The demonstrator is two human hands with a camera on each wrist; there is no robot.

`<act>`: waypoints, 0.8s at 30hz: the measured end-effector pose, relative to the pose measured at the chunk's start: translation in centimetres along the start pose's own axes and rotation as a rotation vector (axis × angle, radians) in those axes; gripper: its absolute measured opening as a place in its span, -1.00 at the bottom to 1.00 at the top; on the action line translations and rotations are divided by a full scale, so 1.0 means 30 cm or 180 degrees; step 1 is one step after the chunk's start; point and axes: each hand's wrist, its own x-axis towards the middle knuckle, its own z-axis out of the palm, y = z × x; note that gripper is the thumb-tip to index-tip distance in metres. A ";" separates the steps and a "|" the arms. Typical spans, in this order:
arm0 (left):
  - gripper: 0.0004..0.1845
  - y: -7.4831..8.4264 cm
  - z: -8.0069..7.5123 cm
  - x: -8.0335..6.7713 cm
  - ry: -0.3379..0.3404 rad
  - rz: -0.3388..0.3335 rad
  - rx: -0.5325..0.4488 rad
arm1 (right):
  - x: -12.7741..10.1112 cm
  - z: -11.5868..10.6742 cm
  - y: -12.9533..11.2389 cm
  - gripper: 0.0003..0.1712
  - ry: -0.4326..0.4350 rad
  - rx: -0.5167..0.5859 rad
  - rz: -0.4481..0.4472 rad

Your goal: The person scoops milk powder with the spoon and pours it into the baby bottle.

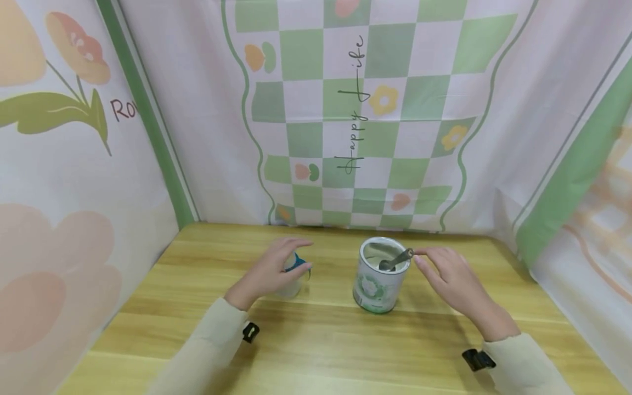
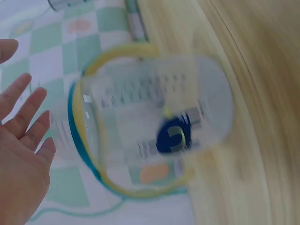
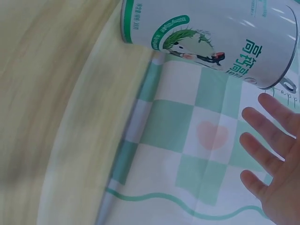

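A milk powder can point(image 1: 376, 288), white with green print, stands upright and uncovered on the table. A metal spoon point(image 1: 399, 259) leans in it, its handle sticking out over the right rim. My right hand point(image 1: 451, 280) is beside the can with fingers extended, fingertips close to the handle's end; whether they touch I cannot tell. My left hand point(image 1: 269, 269) hovers at a clear bottle point(image 2: 154, 112) with printed marks and teal and yellow handles. In the left wrist view its fingers point(image 2: 29, 110) are spread and apart from the bottle. In the head view that hand hides much of the bottle.
The wooden table point(image 1: 326, 351) ends at a hanging cloth point(image 1: 365, 137) with green checks behind the can. More printed cloth point(image 1: 64, 219) hangs along the left side and another curtain point(image 1: 582, 181) along the right.
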 end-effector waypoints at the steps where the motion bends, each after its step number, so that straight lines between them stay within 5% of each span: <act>1: -0.46 0.009 0.009 0.009 -0.0019 0.0007 -0.0051 | 0.003 -0.001 -0.003 -0.61 -0.0007 -0.0002 0.0004; 15: -0.29 0.102 0.149 0.110 -0.0328 -0.0132 -0.0633 | 0.017 0.003 -0.011 -0.62 0.0017 -0.0046 0.0036; 24: -0.05 0.116 0.250 0.142 -0.0464 -0.0625 -0.1148 | 0.029 0.017 -0.004 -0.61 0.0032 -0.0069 0.0072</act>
